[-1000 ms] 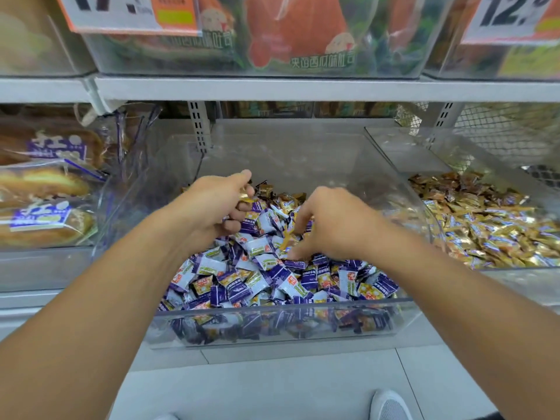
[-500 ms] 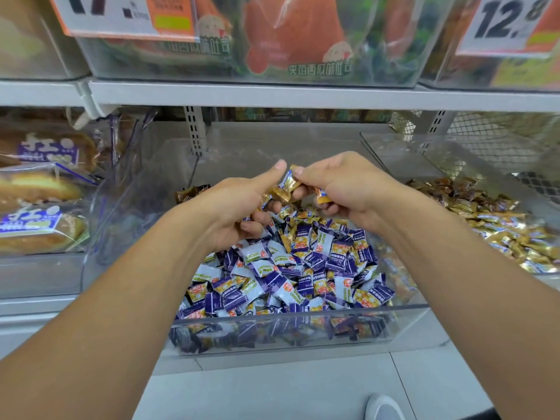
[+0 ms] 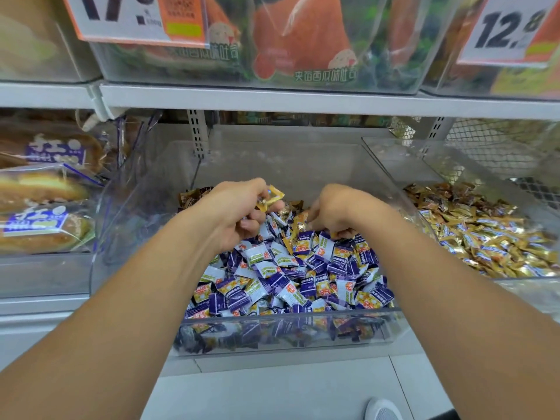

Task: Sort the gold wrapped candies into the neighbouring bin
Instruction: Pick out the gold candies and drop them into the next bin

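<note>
Head view: gold candy (image 3: 270,197) between left fingertips (image 3: 263,196)

Single head-worn camera, looked forward and down, close above the clear plastic candy bin (image 3: 285,331), shelf edge overhead

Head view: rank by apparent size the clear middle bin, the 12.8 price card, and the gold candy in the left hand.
1. Clear plastic middle bin, by far the largest.
2. White and orange 12.8 price card, partly cut off.
3. Gold wrapped candy held in the left hand, smallest.
</note>
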`<action>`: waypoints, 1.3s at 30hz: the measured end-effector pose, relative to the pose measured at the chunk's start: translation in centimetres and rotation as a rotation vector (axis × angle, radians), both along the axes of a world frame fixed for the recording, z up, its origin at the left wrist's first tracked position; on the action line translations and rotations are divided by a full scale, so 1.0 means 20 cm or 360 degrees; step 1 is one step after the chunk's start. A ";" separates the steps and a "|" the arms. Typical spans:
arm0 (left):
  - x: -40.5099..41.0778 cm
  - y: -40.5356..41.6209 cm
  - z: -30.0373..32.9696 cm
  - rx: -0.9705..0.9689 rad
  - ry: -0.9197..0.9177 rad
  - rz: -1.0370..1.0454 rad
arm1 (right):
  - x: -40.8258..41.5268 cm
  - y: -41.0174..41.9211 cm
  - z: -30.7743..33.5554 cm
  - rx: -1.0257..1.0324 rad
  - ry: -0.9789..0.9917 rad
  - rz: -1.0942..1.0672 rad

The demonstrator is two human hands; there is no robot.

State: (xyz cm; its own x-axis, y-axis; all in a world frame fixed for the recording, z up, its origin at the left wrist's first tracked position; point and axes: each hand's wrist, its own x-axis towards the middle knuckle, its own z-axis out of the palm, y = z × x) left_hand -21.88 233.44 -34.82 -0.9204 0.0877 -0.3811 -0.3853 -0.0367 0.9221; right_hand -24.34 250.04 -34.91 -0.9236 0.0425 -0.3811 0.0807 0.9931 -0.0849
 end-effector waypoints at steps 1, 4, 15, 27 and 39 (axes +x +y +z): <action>0.00 0.00 -0.01 -0.0193 0.0073 -0.0092 | 0.00 0.01 0.01 -0.0052 -0.0013 -0.0022; 0.01 0.02 -0.07 -0.1090 0.0633 -0.0438 | 0.02 0.04 0.02 -0.0158 0.0035 -0.0005; 0.03 0.08 -0.11 -0.2049 0.0947 -0.0858 | 0.01 0.08 0.07 -0.1474 0.0200 -0.0641; 0.05 0.09 -0.14 -0.2131 0.0956 -0.0748 | 0.10 0.01 0.11 -0.3218 -0.0286 -0.1410; -0.02 -0.01 -0.05 -0.0531 0.0234 -0.0057 | -0.06 0.01 -0.17 -0.0022 0.0278 -0.0167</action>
State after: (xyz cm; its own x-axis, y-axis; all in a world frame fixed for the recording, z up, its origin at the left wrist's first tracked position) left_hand -22.36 233.29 -35.77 -0.9661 0.0140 -0.2579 -0.2432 0.2867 0.9266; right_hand -25.57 250.31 -38.36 -0.9665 0.1378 -0.2165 0.1664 0.9787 -0.1201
